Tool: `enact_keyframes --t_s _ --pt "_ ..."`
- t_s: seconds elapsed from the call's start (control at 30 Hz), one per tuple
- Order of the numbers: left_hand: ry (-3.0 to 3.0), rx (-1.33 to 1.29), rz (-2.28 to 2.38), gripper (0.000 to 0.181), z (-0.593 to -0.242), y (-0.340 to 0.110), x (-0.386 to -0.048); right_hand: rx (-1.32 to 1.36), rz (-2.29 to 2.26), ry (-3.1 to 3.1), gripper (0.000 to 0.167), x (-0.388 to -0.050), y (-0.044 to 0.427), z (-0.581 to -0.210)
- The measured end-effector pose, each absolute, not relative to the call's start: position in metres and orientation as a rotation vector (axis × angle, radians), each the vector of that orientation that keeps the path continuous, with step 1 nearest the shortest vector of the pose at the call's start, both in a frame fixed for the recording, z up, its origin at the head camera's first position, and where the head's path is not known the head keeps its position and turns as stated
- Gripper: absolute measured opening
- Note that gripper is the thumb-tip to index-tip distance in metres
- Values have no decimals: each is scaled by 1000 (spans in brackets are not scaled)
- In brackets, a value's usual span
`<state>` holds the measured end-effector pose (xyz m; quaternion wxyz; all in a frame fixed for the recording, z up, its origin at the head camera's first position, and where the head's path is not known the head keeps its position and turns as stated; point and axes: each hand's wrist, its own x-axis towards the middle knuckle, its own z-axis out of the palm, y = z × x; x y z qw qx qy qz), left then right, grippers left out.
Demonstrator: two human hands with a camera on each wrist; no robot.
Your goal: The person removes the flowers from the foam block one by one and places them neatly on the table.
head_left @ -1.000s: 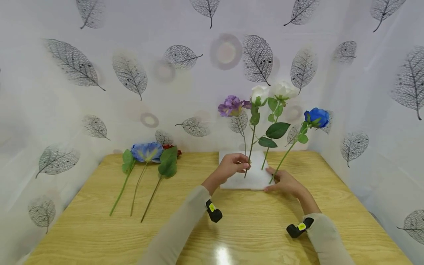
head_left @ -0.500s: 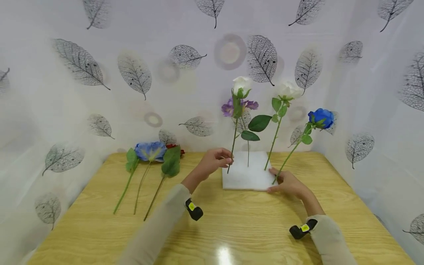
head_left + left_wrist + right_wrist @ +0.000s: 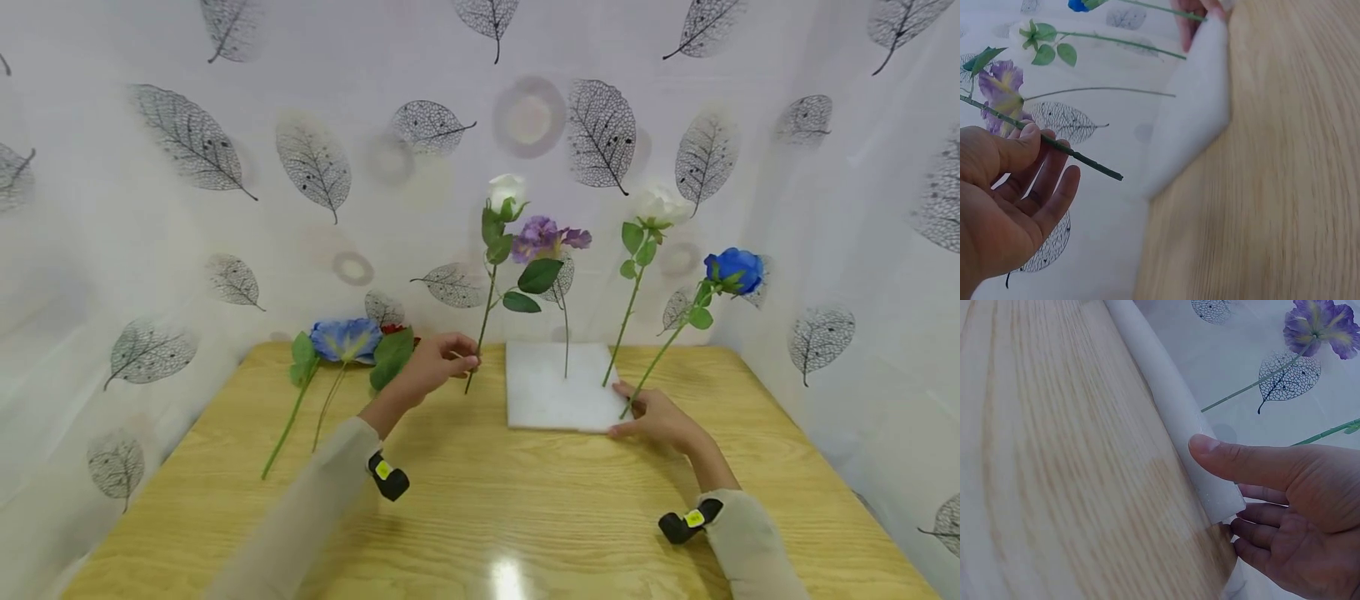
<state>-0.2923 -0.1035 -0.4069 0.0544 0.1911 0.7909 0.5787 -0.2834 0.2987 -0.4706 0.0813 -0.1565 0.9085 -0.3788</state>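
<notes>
My left hand (image 3: 431, 367) pinches the stem of a white rose (image 3: 507, 193) between thumb and fingers. The stem (image 3: 1094, 164) hangs clear of the table, its cut end free, left of a white foam board (image 3: 540, 408). My right hand (image 3: 660, 419) holds the board's front right corner, thumb on the front edge (image 3: 1200, 462) and fingers at the side. Standing in the board are a purple flower (image 3: 542, 239), another white rose (image 3: 657, 206) and a blue rose (image 3: 735, 271) that leans right.
On the left of the wooden table (image 3: 480, 500) lie a light blue flower (image 3: 347, 340), a green stem (image 3: 288, 429) and a partly hidden red flower (image 3: 393, 329). A leaf-patterned curtain (image 3: 420, 200) surrounds the table's back and sides.
My left hand has carried the white rose leftward, from over the foam board to beside it, toward the lying flowers. My right hand stays at the board's corner.
</notes>
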Motion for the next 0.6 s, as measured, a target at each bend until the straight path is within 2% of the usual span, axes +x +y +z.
enact_keyframes --t_s 0.6 --pt "2587 443 1442 23 -409 -179 -270 -450 -1152 2686 95 -279 298 -465"
